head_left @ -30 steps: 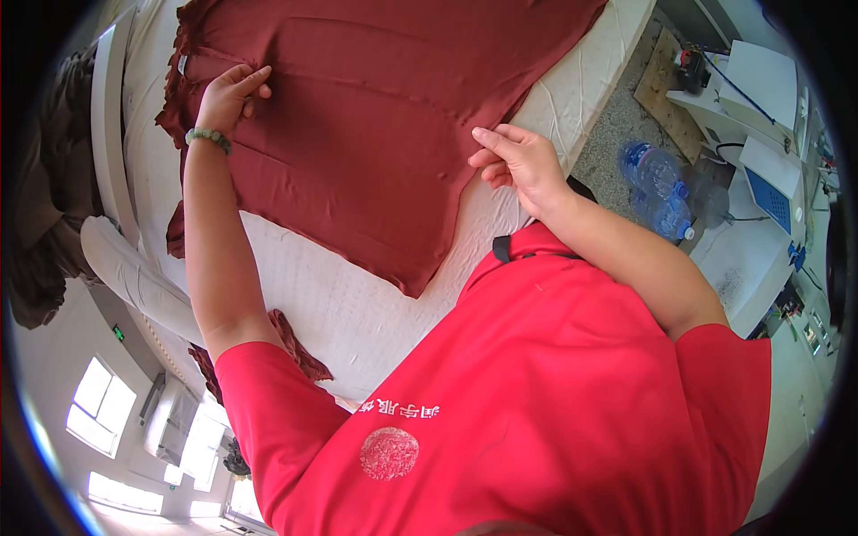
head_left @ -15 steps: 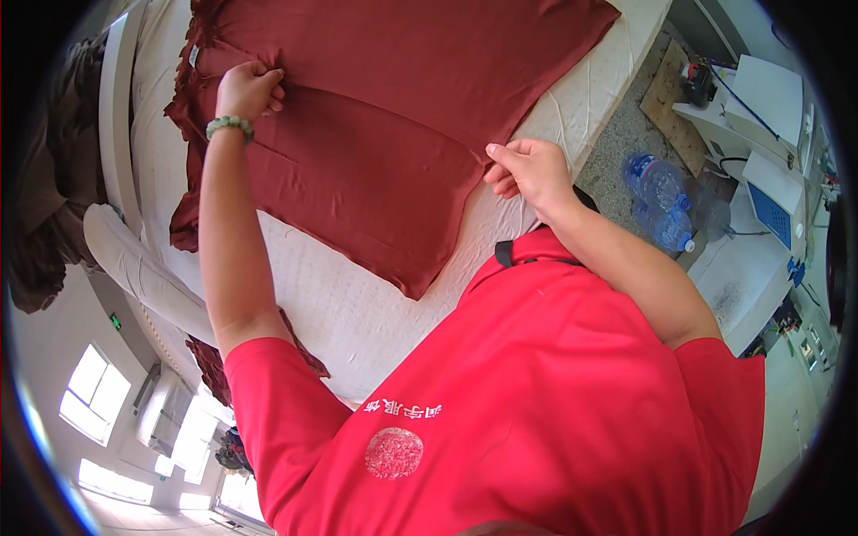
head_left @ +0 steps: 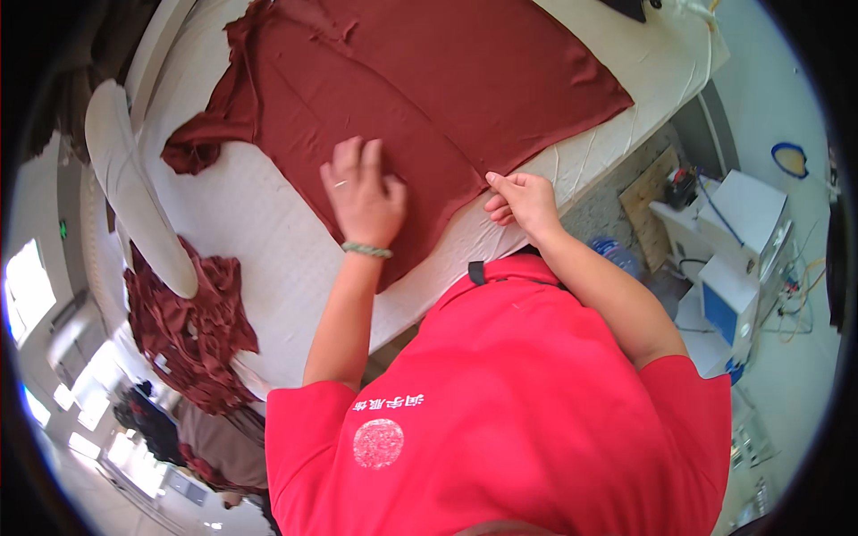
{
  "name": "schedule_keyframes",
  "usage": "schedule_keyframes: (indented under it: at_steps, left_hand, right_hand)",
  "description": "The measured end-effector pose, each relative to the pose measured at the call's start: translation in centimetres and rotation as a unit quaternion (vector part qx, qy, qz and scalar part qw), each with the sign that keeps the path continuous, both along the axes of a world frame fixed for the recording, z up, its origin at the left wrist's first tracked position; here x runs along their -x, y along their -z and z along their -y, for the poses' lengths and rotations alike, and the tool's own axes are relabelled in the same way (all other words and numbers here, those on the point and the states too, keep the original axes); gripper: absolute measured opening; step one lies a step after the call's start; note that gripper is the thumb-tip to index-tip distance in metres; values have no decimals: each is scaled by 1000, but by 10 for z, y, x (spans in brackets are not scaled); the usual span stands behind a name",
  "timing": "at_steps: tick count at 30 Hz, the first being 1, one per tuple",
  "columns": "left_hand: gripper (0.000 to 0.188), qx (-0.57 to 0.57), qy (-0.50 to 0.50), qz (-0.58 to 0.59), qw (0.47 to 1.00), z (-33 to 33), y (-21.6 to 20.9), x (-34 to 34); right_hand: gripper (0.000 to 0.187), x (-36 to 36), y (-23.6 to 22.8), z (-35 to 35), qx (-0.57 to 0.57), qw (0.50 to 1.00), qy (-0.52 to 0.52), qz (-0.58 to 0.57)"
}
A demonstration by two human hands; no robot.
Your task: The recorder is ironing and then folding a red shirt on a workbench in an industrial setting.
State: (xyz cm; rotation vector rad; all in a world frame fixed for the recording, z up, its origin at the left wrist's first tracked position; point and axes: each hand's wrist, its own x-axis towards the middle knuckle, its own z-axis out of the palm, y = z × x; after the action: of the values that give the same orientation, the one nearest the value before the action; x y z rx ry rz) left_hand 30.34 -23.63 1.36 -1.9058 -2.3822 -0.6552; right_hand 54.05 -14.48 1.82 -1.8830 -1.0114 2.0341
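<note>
A dark red garment (head_left: 402,116) lies spread over the white-covered table (head_left: 277,232), with a fold line running along it and a sleeve (head_left: 201,143) stretched out at the left. My left hand (head_left: 362,196) rests on the near part of the cloth, fingers somewhat apart and slightly blurred; a ring and a green bead bracelet show on it. At the garment's near right edge, my right hand (head_left: 523,204) pinches the cloth between thumb and index finger, the other fingers curled.
A narrow white padded arm (head_left: 138,188) juts over the left side. Below it hangs a heap of crumpled dark red garments (head_left: 192,322). A dark pointed object (head_left: 630,9) sits on the table's far right. White equipment (head_left: 737,214) and a large clear bottle (head_left: 615,255) stand at the right.
My left hand has let go of the cloth near the garment's far left end and come nearer and rightward, opening. My right hand still pinches the edge. The view has shifted.
</note>
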Motion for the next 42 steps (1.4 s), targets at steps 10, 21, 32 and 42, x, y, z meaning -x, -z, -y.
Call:
schedule_keyframes:
  at_steps: [10,21,32,42]
  left_hand:
    - [53,39,-58,19,997,22,-16,-36]
    - [51,49,-197,10,979,-36,-4,-9]
    - [49,12,-224,-35,974,-79,25,61]
    - [51,28,-361,-142,921,-121,33,151]
  right_hand:
    - [26,-8,-37,-64,-241,889,-383,70]
    - [53,106,-9,-170,-687,480,-543,-56]
    - [53,195,19,-243,-753,420,-507,-3]
    - [58,273,35,-285,-740,392,-547,-20]
